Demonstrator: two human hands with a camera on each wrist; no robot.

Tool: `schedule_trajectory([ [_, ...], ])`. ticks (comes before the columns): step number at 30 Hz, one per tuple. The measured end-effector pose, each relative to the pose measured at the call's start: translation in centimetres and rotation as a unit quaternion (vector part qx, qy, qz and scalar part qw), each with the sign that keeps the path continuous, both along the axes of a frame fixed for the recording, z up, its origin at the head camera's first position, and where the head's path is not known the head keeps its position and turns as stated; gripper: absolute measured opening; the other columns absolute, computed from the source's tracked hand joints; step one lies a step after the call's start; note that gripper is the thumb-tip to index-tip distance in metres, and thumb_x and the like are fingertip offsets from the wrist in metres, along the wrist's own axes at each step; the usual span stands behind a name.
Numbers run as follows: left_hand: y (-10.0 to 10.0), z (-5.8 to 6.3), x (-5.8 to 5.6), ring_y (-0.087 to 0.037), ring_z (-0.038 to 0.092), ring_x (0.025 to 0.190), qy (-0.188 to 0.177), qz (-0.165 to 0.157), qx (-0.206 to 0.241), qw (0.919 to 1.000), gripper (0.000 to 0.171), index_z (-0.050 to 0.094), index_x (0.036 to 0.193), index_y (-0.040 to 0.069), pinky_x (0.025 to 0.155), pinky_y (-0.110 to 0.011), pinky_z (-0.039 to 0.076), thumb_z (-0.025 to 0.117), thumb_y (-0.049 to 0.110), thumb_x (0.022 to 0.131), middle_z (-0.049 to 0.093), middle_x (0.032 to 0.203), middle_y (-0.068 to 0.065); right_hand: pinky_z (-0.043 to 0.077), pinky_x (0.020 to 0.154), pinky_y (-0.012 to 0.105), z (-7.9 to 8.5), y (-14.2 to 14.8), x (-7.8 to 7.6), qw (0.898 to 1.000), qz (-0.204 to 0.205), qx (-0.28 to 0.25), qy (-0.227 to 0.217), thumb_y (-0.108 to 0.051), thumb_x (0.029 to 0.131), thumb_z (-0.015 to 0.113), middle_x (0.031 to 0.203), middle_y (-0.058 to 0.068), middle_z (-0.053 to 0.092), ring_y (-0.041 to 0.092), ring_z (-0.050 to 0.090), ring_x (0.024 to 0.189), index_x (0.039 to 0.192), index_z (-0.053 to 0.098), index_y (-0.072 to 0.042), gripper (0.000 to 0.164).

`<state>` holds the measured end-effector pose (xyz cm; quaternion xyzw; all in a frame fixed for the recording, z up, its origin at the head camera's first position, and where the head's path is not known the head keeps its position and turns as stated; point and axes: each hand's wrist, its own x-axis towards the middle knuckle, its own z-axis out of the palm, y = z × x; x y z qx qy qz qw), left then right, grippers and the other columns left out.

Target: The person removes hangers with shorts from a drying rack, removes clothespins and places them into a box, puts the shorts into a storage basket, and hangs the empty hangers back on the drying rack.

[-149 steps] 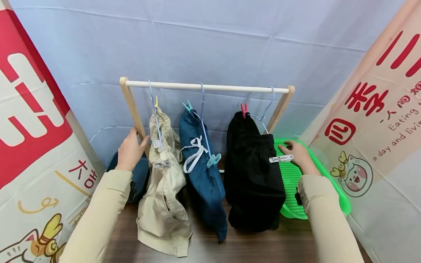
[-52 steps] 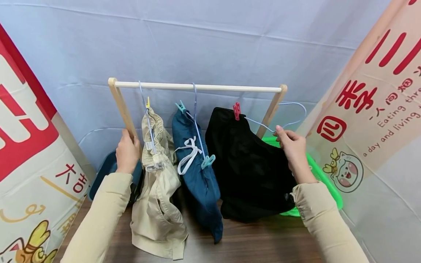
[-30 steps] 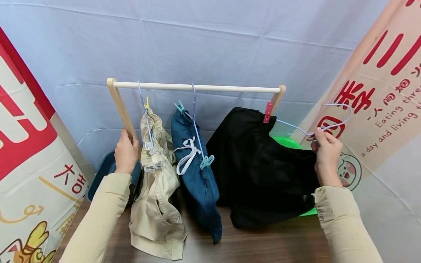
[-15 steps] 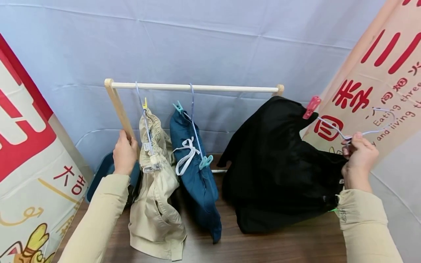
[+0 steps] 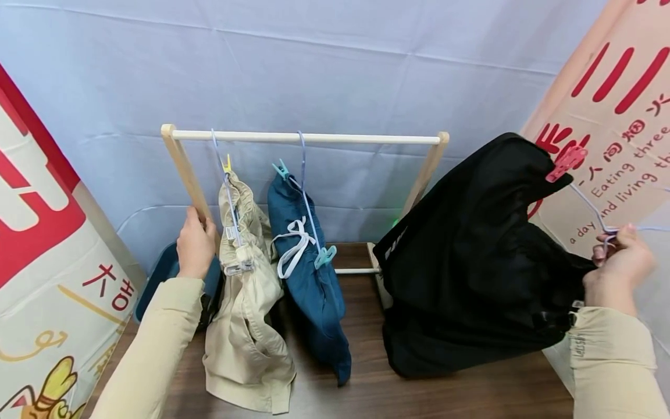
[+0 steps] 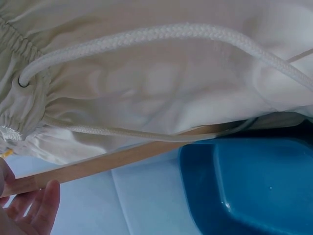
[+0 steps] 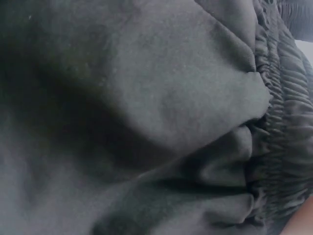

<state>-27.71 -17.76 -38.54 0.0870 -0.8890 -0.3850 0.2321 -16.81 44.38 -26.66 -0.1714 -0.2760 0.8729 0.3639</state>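
Black trousers [image 5: 466, 262] are held off the rail [image 5: 361, 139], right of the rack [image 5: 425, 174] | hanger [image 5: 591, 207] pinched by right hand [image 5: 620, 267] | post [image 5: 189, 179] gripped by left hand [image 5: 196, 247] | blue bin [image 5: 163, 270] partly screened by left arm [image 5: 162, 337], its inside only partly shown

There are black pants [image 5: 471, 279] with white print [image 5: 396, 243], beige pants [image 5: 251, 337], blue pants [image 5: 319, 297] and a red peg [image 5: 566, 164].

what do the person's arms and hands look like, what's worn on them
The left sleeve and right sleeve are long, cream-beige and lightly wrinkled. Small dark marks like lettering, too blurred to read, show on the right one near the wrist. A black item, partly hidden, shows by each wrist. The left hand and right hand wear no gloves.
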Motion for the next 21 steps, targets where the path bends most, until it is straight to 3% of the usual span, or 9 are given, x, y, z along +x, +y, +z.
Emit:
schedule_trajectory([
  [10, -0.1, 0.1, 0.1, -0.046, 0.061, 0.085, 0.001, 0.004, -0.003, 1.0000, 0.031, 0.042, 0.125, -0.003, 0.068, -0.056, 0.049, 0.037, 0.017, 0.102, 0.057, 0.105, -0.028, 0.014, 0.036, 0.025, 1.0, 1.5, 0.9, 0.998, 0.009, -0.060, -0.015, -0.020, 0.101, 0.043, 0.047, 0.012, 0.051, 0.020, 0.027, 0.033, 0.068, 0.052, -0.001, 0.039],
  [15, -0.2, -0.1, 0.0, -0.046, 0.061, 0.086, 0.002, 0.005, -0.002, 1.0000, 0.031, 0.042, 0.124, -0.003, 0.069, -0.056, 0.049, 0.037, 0.018, 0.102, 0.057, 0.105, -0.028, 0.016, 0.036, 0.025, 1.6, 1.6, 0.7, 0.995, -0.005, -0.098, -0.009, -0.019, 0.099, 0.046, 0.052, 0.008, 0.049, 0.019, 0.027, 0.036, 0.068, 0.051, -0.003, 0.036],
  [18, -0.3, -0.1, -0.1, -0.046, 0.061, 0.086, 0.004, 0.007, -0.004, 1.0000, 0.031, 0.043, 0.124, -0.002, 0.069, -0.056, 0.049, 0.037, 0.018, 0.102, 0.058, 0.105, -0.028, 0.015, 0.036, 0.024, 2.2, 1.8, 0.4, 0.992, -0.025, -0.122, -0.014, -0.011, 0.089, 0.055, 0.047, 0.007, 0.042, 0.018, 0.027, 0.036, 0.065, 0.051, -0.002, 0.026],
  [21, -0.3, -0.1, -0.1, -0.046, 0.061, 0.085, 0.007, 0.007, -0.003, 0.9999, 0.031, 0.043, 0.124, -0.002, 0.069, -0.056, 0.049, 0.038, 0.018, 0.102, 0.058, 0.105, -0.028, 0.013, 0.037, 0.023, 2.7, 1.9, 0.0, 0.989, -0.055, -0.133, -0.028, -0.004, 0.069, 0.062, 0.044, 0.006, 0.033, 0.016, 0.026, 0.036, 0.060, 0.048, -0.001, 0.017],
])
